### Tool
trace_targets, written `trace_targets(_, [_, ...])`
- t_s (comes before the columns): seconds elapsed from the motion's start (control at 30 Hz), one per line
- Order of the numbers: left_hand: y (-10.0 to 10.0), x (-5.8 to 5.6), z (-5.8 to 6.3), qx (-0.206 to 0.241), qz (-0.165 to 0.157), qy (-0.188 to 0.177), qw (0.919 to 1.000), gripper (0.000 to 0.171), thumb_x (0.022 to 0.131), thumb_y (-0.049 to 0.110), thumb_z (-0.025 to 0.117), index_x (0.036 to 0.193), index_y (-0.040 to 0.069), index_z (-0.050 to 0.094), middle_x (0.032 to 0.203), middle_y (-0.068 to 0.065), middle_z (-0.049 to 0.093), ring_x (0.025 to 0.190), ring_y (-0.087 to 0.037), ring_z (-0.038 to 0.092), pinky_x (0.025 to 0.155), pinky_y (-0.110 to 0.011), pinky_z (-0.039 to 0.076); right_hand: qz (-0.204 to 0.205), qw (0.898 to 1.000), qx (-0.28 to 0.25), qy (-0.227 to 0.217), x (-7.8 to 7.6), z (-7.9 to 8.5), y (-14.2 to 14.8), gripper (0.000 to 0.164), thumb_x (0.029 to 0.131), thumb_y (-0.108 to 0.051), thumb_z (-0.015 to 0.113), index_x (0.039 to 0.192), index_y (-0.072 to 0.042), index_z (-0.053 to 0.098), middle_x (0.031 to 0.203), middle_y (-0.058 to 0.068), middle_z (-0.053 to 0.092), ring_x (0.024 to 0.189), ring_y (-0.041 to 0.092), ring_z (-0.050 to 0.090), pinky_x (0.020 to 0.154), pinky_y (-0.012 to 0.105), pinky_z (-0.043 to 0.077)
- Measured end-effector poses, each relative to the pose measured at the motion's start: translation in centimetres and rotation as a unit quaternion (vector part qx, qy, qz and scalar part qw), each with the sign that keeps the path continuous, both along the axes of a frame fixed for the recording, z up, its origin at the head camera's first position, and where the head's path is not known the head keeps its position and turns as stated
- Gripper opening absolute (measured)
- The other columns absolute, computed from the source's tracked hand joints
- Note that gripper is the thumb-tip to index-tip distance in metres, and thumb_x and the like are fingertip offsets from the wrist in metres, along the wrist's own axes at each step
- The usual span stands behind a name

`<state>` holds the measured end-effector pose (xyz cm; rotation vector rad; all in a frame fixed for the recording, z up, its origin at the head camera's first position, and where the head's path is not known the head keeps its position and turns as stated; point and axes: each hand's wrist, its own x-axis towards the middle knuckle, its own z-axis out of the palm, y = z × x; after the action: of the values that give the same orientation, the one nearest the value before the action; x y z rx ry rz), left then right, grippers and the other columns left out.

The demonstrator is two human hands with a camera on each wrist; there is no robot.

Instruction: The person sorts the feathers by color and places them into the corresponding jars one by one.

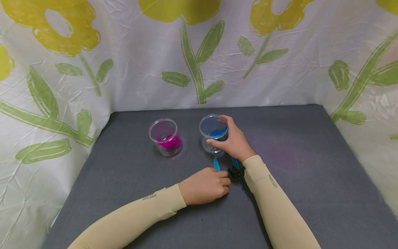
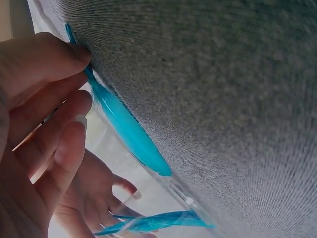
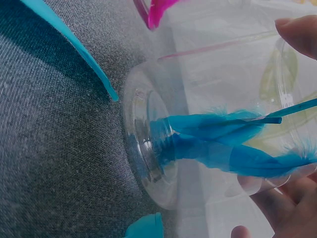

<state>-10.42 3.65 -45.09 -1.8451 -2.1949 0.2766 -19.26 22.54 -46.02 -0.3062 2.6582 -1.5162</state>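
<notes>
My left hand (image 1: 205, 186) is low over the cloth, its thumb and forefinger pinching the quill of a bright blue feather (image 2: 129, 129). That feather's tip points toward a clear round jar (image 1: 214, 145). My right hand (image 1: 234, 141) grips this jar from the right, thumb on the near side and fingers around the far side. Several blue feathers (image 3: 223, 144) stand inside, seen through the wall in the right wrist view. Another blue feather (image 1: 235, 162) lies beneath my right wrist, partly hidden by the black wrist camera (image 1: 236, 172).
To the left stands a second clear jar (image 1: 163, 128) with magenta feathers (image 1: 169, 141) in it. Dark grey cloth (image 1: 124, 180) covers the table. A white curtain (image 1: 133, 69) with yellow flowers hangs along the back and sides.
</notes>
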Motion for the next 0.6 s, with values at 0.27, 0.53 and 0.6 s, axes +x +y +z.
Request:
trace_targets(0.27, [-0.24, 0.0, 0.12, -0.004, 0.004, 0.021, 0.9998, 0.016, 0.107, 0.024, 0.068, 0.103, 0.029, 0.083, 0.099, 0.015, 0.074, 0.087, -0.006, 0.061, 0.069, -0.021, 0.049, -0.002, 1.0, 0.0, 0.004, -0.02, -0.1, -0.04, 0.109, 0.086, -0.062, 0.085, 0.169, -0.027, 0.025, 0.171, 0.0, 0.043, 0.155, 0.034, 0.046, 0.118, 0.061, 0.047])
trace_targets(0.53, [-0.3, 0.05, -0.06, -0.002, -0.005, 0.051, 0.9987, 0.016, 0.107, 0.023, 0.068, 0.099, 0.029, 0.082, 0.095, 0.015, 0.074, 0.084, -0.005, 0.06, 0.068, -0.02, 0.048, -0.002, 1.0, 0.004, 0.006, 0.0, -0.16, -0.05, 0.109, 0.087, -0.062, 0.085, 0.169, -0.027, 0.024, 0.171, 0.0, 0.043, 0.155, 0.032, 0.046, 0.118, 0.061, 0.047])
trace_targets(0.6, [-0.34, 0.02, -0.06, 0.0, -0.004, 0.052, 0.9986, 0.017, 0.107, 0.021, 0.068, 0.099, 0.028, 0.081, 0.094, 0.015, 0.074, 0.084, -0.005, 0.06, 0.068, -0.021, 0.048, -0.002, 1.0, 0.003, 0.005, -0.02, -0.16, -0.06, 0.109, 0.086, -0.062, 0.085, 0.169, -0.027, 0.024, 0.171, 0.0, 0.043, 0.154, 0.033, 0.046, 0.117, 0.061, 0.047])
